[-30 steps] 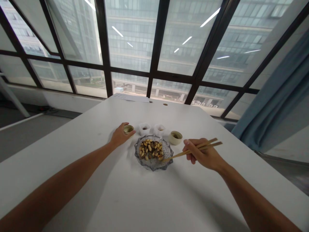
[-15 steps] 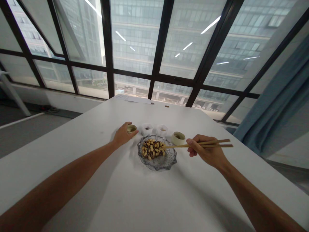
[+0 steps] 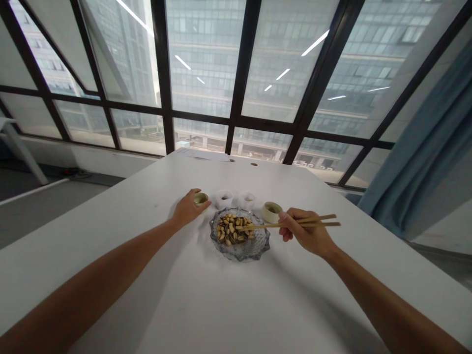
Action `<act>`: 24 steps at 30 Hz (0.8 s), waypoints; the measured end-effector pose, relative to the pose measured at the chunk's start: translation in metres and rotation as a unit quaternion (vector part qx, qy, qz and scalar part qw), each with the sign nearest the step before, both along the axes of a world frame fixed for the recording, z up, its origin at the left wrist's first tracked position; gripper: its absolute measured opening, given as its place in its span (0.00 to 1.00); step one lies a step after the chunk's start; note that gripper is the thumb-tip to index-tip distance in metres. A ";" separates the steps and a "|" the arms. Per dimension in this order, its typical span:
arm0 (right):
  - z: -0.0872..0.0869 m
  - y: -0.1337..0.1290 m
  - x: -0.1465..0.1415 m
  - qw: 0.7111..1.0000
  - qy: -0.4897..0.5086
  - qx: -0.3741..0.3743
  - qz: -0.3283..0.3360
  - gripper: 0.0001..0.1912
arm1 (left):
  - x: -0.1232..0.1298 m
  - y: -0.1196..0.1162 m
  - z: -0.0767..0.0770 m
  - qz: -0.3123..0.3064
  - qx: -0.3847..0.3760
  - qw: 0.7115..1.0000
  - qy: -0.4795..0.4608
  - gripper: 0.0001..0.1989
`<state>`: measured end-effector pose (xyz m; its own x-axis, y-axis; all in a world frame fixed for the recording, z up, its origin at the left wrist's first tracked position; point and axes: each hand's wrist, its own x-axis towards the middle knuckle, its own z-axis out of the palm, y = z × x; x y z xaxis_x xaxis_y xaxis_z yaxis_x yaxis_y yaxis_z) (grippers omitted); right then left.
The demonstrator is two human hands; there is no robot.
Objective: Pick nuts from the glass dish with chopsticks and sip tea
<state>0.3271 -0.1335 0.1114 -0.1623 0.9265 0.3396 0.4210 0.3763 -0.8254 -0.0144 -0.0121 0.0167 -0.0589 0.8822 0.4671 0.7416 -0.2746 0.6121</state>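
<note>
A scalloped glass plate [image 3: 260,246] holds a heap of nuts and seeds [image 3: 230,230], mostly on its left side. My right hand [image 3: 304,229] grips a pair of wooden chopsticks [image 3: 271,225], whose tips touch the heap. Around a small green cup [image 3: 201,198], left of the plate, my left hand [image 3: 189,208] has its thumb and fingers closed. Two small white dishes [image 3: 223,198] [image 3: 247,200] stand behind the plate; the left one has something dark inside. A second green cup [image 3: 272,212] sits between the plate and my right hand.
The white table [image 3: 206,305] reaches toward large windows. Papers [image 3: 202,155] lie at its far edge, near two round holes. A blue curtain [image 3: 416,147] hangs at the right, and a white metal frame [image 3: 25,152] stands at the far left.
My right hand has moved left with the chopsticks, and their tips reach further into the heap. My left hand stays at the green cup.
</note>
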 end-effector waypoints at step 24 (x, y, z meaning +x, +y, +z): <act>-0.078 0.012 0.003 0.893 0.424 -0.073 -0.133 0.29 | -0.013 -0.011 0.000 -0.047 0.001 0.997 -0.065 0.37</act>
<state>0.3303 -0.1211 0.0337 0.3283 0.9383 0.1088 -0.3196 0.2187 -0.9220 -0.0272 -0.0235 0.0166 -0.0354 0.8859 0.4626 0.6269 -0.3409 0.7006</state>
